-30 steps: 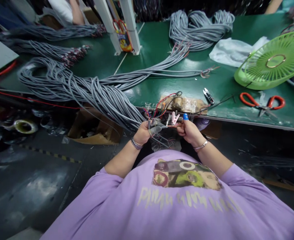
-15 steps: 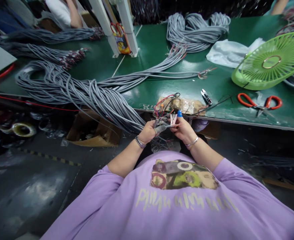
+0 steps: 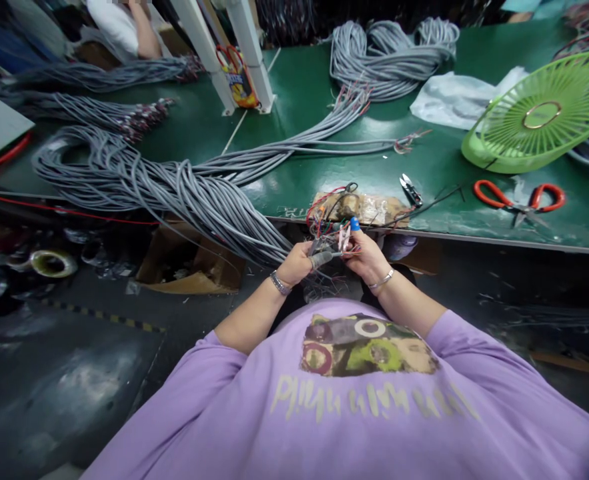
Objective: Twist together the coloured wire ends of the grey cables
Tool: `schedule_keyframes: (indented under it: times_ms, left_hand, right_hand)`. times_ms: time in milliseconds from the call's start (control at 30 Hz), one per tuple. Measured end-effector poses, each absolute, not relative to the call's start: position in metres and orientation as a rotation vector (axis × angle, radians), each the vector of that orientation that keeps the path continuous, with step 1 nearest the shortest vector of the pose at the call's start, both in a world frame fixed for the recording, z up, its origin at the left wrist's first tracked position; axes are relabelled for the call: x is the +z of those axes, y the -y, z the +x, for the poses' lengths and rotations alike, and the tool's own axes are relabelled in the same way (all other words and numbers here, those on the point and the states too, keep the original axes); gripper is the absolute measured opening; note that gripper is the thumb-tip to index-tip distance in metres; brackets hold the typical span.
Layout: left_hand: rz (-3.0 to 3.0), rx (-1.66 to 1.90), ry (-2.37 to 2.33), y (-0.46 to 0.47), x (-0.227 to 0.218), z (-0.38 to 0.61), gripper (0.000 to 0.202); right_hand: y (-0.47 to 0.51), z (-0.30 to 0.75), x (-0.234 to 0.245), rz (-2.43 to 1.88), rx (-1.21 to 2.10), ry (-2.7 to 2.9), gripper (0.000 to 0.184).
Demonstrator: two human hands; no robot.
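Observation:
My left hand (image 3: 295,265) is closed around the end of a grey cable (image 3: 323,257), just in front of the table edge. Thin coloured wires come out of that end toward my right hand (image 3: 368,257), which pinches them. A blue cover sits on a fingertip of that hand. Between the hands stands a small pale pink clip (image 3: 344,237), close to the right fingers; whether they touch it I cannot tell. Behind it, a tangle of red, green and black wires lies by a taped brown block (image 3: 374,209). A large bundle of grey cables (image 3: 189,193) runs to my left hand.
On the green table (image 3: 294,193) lie thread snips (image 3: 411,191), orange-handled scissors (image 3: 519,201), a green fan (image 3: 539,117), a white plastic bag (image 3: 449,100) and more cable coils (image 3: 389,63). A white post (image 3: 251,53) rises at the back. Below is a cardboard box (image 3: 189,263). Another person's arm shows at upper left.
The view has shifted slightly. Both hands keep their hold on the cable and its wires, with the right fingers a little changed in position.

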State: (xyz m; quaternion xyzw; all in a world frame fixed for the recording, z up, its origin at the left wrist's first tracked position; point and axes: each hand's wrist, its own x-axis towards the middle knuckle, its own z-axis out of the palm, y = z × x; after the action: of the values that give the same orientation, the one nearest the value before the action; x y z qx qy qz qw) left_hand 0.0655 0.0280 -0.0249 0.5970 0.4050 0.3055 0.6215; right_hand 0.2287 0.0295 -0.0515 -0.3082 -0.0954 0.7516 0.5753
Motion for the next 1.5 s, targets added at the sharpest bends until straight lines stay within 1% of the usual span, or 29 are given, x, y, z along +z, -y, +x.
schedule_keyframes:
  times_ms: [267,500,667,800,967,1200,1367,1500]
  left_hand:
    - [1.356,0.648,-0.914,-0.029,-0.022,0.064,0.047]
    - [1.35,0.605,-0.869,-0.027,-0.017,0.054,0.042]
    - [1.396,0.574,-0.81,-0.015,-0.013,0.042,0.038]
    - [1.402,0.62,-0.787,-0.007,-0.016,0.033,0.033]
    - [1.373,0.715,-0.875,-0.008,-0.022,0.033,0.038]
    - [1.332,0.782,-0.905,-0.018,-0.025,0.045,0.041]
    - [1.328,0.765,-0.914,-0.023,-0.027,0.051,0.043]
    - [1.338,0.751,-0.9,-0.024,-0.022,0.057,0.045]
  right_hand:
    - [-0.024,0.23,-0.052,-0.682,1.827,0.235,0.053]
    - [-0.014,0.234,-0.065,-0.673,1.919,0.277,0.061]
    - [-0.005,0.242,-0.068,-0.702,1.951,0.232,0.06]
    - [-0.001,0.247,-0.065,-0.711,1.972,0.311,0.058]
    - [-0.008,0.246,-0.06,-0.705,1.966,0.429,0.055]
    - [-0.016,0.243,-0.051,-0.767,1.822,0.553,0.047]
    - [-0.017,0.239,-0.052,-0.763,1.832,0.415,0.051]
    - [-0.02,0.234,-0.047,-0.733,1.888,0.267,0.051]
